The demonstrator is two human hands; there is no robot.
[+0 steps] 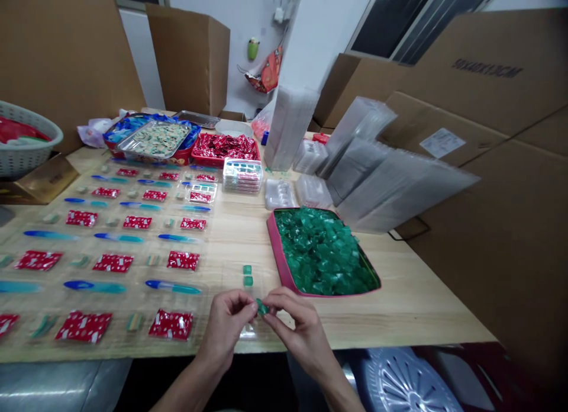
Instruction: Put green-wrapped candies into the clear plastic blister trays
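Near the table's front edge, my left hand [231,323] and my right hand [300,322] meet fingertip to fingertip. Between them is a small shiny green square piece [261,307], pinched from both sides. Under and just beyond my fingers lies a clear plastic tray [231,276]; two green squares [247,274] sit in a column in it, and its nearer part is partly hidden by my hands. To the right stands a pink-rimmed tin [277,252] heaped with many green squares [322,249] of the same look.
Rows of clear trays on the left hold red dotted packets [171,324] and blue plastic pieces [173,286]. Behind are a stack of filled trays [242,175], a red tray of packets [226,147] and stacked clear plastic sheets [377,175]. Cardboard [488,181] walls the right side.
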